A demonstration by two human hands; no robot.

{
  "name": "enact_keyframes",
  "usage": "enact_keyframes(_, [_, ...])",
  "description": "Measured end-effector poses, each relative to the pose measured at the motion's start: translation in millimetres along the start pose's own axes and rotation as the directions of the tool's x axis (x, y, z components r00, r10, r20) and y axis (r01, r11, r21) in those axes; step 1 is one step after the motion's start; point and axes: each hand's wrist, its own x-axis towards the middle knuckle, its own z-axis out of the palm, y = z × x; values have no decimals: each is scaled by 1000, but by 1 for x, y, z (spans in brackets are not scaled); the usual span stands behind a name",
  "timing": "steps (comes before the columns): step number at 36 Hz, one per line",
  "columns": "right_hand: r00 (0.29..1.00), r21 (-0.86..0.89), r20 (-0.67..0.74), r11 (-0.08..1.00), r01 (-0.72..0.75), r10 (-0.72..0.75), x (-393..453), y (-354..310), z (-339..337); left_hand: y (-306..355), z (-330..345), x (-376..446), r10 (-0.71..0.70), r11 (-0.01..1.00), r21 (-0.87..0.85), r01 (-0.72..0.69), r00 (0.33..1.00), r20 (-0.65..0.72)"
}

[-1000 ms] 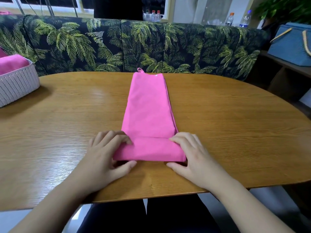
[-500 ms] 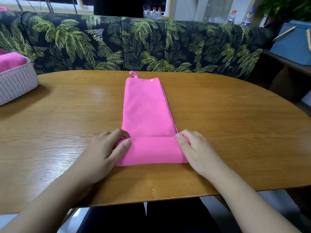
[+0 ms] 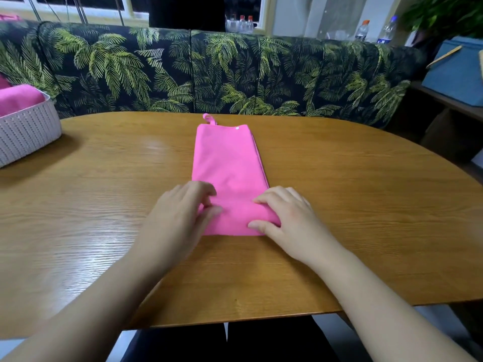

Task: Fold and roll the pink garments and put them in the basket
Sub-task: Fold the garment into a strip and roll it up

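My left hand (image 3: 183, 218) grips the left end of the rolled near edge of the pink garment (image 3: 230, 165), fingers curled over the top and thumb tucked against the front of the roll. My right hand (image 3: 285, 218) does the same at the right end: fingers bent over the fold, thumb lying along the front edge, pinching the cloth between them. The garment is a long narrow strip, folded lengthwise, lying flat on the middle of the table (image 3: 366, 205) and running away from me; it is smooth, soft-looking, with a small loop (image 3: 209, 118) and a pale round snap (image 3: 237, 128) at the far end. Its layered edges show along the right side. The table is oval, of glossy wood with plain grain. At the far left stands a pale woven-pattern basket (image 3: 26, 131), well apart from my hands, with pink fabric (image 3: 18, 97) already lying in it. Behind the table runs a sofa (image 3: 235, 74) upholstered in dark cloth printed with green palm leaves.
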Motion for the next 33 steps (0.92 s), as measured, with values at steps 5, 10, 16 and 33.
enact_keyframes(5, [994,-19,97,999,-45,47,22,1,-6,-2,6,-11,172,955,233,-183,983,66])
enact_keyframes(10, [992,-24,74,995,-102,103,36,-1,-4,-13,12,4,137,963,216,-160,984,115])
enact_keyframes(16, [971,-131,-233,991,20,-50,29,-12,9,-25,12,41,-15,996,90,-6,973,230])
enact_keyframes(33, [994,-205,111,979,10,13,84,12,17,-52,31,59,185,917,329,-226,971,151])
